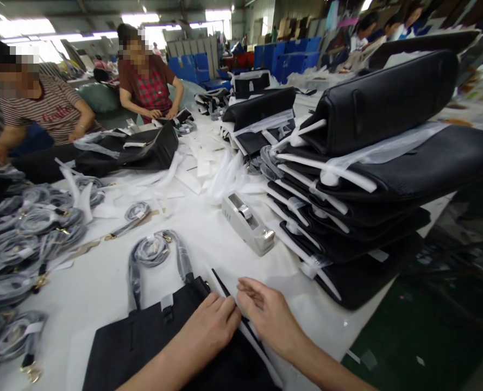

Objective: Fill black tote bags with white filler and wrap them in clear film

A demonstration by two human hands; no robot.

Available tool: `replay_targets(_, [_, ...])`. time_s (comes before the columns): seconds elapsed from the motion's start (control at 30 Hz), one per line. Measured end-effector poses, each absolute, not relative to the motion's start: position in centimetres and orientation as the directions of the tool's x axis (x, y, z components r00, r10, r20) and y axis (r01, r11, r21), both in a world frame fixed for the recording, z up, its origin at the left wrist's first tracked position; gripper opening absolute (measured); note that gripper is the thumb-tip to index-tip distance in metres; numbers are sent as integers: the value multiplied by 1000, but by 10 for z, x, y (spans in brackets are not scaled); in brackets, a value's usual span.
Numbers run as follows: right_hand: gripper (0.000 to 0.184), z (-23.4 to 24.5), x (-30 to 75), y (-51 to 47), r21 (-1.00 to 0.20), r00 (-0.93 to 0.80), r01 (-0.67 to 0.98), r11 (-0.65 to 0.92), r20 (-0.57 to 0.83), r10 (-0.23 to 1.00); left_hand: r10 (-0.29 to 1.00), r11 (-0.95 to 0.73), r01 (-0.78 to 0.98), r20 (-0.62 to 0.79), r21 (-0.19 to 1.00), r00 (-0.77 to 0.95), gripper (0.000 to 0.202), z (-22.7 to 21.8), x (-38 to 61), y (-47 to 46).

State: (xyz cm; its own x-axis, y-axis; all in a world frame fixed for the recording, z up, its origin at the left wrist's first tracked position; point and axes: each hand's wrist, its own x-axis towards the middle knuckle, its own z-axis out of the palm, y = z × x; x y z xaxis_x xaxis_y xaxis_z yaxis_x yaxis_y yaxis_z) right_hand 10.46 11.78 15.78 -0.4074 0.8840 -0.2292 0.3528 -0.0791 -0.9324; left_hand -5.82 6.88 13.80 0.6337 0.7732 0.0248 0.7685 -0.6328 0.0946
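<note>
A black handbag (114,347) lies flat on the table in front of me, its wrapped handle (134,282) pointing away. Inside the handle loop rests a coiled, plastic-wrapped strap (154,248). My left hand (214,324) is closed on the bag's right side edge, fingertips pinched together. Just to its right, my right hand (271,315) is loosely curved beside the edge, with nothing visible in it. A white padding strip (251,338) runs along that edge between the hands. Beyond them stands a grey tape dispenser (247,224).
Stacked black bags (359,228) with white padding rise on the right near the table edge. Many wrapped straps (33,239) with gold clasps cover the left. White wrapping sheets (200,163) lie mid-table. Two co-workers (147,81) handle bags across the table.
</note>
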Motion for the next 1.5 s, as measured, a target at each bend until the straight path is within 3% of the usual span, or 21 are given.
replay_targets(0.1, [44,134,73,122,-946,-469,224,-236,-317,825,776,-631,763,84,143,626,29,134,-64,67])
replay_targets(0.23, [52,104,60,119,-929,-439,229,-290,-364,821,764,-642,733,107,226,636,41,132,-90,68])
replay_targets(0.43, [49,88,64,117,-906,-405,268,-327,-414,815,940,-294,770,27,566,340,66,126,-130,96])
replay_targets(0.5, [45,86,64,117,-901,-408,269,-340,-426,807,950,-201,703,-40,682,311,58,120,-131,103])
replay_targets(0.57, [40,86,63,117,-909,-429,257,-329,-412,804,957,-129,646,-76,753,279,35,111,-129,102])
replay_targets(0.67, [37,87,62,116,-917,-442,291,-274,-383,811,988,-105,595,13,797,157,11,93,-126,85])
replay_targets(0.77, [38,88,61,114,-896,-412,394,-204,-371,832,989,-147,581,119,801,86,7,78,-129,67])
replay_targets(0.87, [38,90,59,111,-873,-422,471,-128,-350,836,986,-162,629,140,761,85,4,78,-131,68])
replay_targets(0.93, [38,94,58,111,-840,-425,536,-82,-353,833,983,-183,661,135,728,123,15,83,-132,77])
replay_targets(1.07, [54,106,57,110,-764,-446,645,11,-365,817,966,-204,598,60,775,252,69,80,-133,97])
replay_targets(1.17, [54,105,60,104,-734,-494,667,129,-307,813,979,-103,554,-15,827,204,66,69,-132,103])
replay_targets(1.27, [50,92,64,93,-598,-508,731,327,-158,847,992,-36,541,-35,840,121,49,59,-128,103])
replay_targets(1.37, [57,80,66,84,-359,-536,775,519,60,842,996,-46,539,-6,841,94,45,54,-124,105])
replay_targets(1.5, [55,75,61,82,-80,-697,669,739,279,661,993,-100,552,47,828,110,40,51,-122,107])
